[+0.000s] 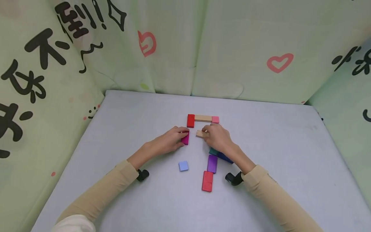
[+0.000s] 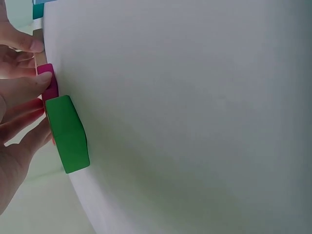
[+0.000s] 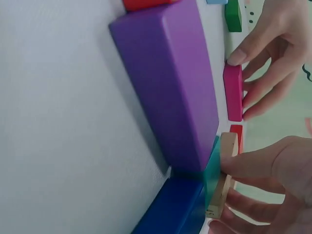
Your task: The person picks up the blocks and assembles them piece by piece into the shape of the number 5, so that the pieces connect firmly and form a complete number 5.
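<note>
My left hand pinches a magenta block between thumb and fingers. A green block stands close by that hand in the left wrist view; the hand hides it in the head view. To the right, my right hand holds a plain wooden block by its sides, its thumb along one face in the right wrist view. Just past both hands lie a red block, a longer wooden block and a pink block, joined in a row. A teal block sits partly hidden below the right hand.
A dark blue block, a purple block and another red block run from the teal one toward the near side. A light blue block lies apart on the white table. Printed curtains surround the table's back and sides.
</note>
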### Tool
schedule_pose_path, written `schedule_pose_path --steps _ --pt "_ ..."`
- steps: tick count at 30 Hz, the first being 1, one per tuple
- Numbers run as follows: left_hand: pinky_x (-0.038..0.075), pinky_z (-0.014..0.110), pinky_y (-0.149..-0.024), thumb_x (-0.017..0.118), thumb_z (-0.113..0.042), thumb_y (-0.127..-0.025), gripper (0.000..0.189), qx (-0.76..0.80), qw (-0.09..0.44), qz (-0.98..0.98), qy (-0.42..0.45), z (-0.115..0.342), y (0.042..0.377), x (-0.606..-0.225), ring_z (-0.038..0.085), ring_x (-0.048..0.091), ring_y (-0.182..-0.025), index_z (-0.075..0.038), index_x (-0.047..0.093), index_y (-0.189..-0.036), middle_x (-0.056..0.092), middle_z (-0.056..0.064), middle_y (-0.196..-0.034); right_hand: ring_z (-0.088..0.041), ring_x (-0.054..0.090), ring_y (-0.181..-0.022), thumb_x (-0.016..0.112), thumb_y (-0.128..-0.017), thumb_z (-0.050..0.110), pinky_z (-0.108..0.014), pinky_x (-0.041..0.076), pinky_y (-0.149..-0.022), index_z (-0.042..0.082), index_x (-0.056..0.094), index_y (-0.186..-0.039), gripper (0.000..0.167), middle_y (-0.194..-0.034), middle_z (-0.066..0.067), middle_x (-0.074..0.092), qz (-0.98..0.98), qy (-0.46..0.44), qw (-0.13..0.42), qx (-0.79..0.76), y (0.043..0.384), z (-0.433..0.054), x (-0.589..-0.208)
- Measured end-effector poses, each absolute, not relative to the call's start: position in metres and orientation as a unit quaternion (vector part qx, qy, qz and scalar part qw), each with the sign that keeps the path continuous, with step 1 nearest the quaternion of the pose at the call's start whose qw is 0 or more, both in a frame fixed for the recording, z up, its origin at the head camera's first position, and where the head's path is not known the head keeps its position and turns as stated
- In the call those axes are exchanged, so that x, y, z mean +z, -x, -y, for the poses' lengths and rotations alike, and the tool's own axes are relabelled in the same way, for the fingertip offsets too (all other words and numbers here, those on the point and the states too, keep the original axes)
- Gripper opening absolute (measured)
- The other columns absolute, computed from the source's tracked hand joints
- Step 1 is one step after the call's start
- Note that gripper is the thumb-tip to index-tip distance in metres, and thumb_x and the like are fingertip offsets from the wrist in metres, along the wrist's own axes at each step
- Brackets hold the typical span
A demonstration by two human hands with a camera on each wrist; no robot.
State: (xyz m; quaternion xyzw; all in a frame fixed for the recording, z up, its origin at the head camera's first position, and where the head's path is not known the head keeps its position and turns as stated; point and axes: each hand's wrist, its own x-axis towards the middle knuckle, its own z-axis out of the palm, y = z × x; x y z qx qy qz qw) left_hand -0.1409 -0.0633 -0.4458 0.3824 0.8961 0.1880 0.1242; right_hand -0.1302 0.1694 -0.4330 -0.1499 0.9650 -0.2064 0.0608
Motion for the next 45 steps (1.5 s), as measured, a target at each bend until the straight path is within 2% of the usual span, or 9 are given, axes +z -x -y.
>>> schedule_pose_path --steps 5,12,26,45 --pt "0.051 0.034 -0.107 0.074 -0.015 -0.096 0.051 0.183 0.127 -0.898 -0.38 0.06 0.143 -0.447 0.031 0.052 -0.137 0.001 0.059 -0.142 0.051 0.014 -0.153 -0.029 0.065 -0.094 0.071 -0.093 0.006 -0.038 0.059 -0.073 0.001 0.076 -0.115 0.023 -0.109 -0.017 0.076 -0.962 0.152 0.058 -0.218 0.133 -0.176 -0.434" --pt "0.051 0.035 -0.108 0.074 -0.014 -0.096 0.051 0.188 0.127 -0.896 -0.381 0.055 0.144 -0.446 0.031 0.052 -0.138 0.002 0.06 -0.141 0.051 0.015 -0.153 -0.028 0.065 -0.092 0.071 -0.093 0.007 -0.036 0.057 -0.072 0.003 0.075 -0.118 0.026 -0.114 -0.015 0.076 -0.962 0.139 0.068 -0.226 0.137 -0.183 -0.434" --pt "0.05 0.035 -0.107 0.075 -0.017 -0.096 0.052 0.161 0.097 -0.908 -0.374 0.048 0.145 -0.446 0.031 0.054 -0.138 0.003 0.059 -0.141 0.053 0.017 -0.151 -0.03 0.064 -0.103 0.072 -0.094 0.009 -0.047 0.058 -0.087 0.004 0.076 -0.119 0.026 -0.117 -0.016 0.073 -0.96 0.152 0.068 -0.224 0.139 -0.189 -0.436" --pt "0.05 0.036 -0.108 0.073 -0.013 -0.097 0.045 0.165 0.075 -0.908 -0.377 0.041 0.149 -0.448 0.032 0.057 -0.134 0.007 0.063 -0.135 0.054 0.02 -0.151 -0.031 0.066 -0.105 0.074 -0.093 0.011 -0.046 0.059 -0.087 0.005 0.076 -0.119 0.026 -0.119 -0.016 0.073 -0.962 0.149 0.065 -0.22 0.138 -0.191 -0.437"
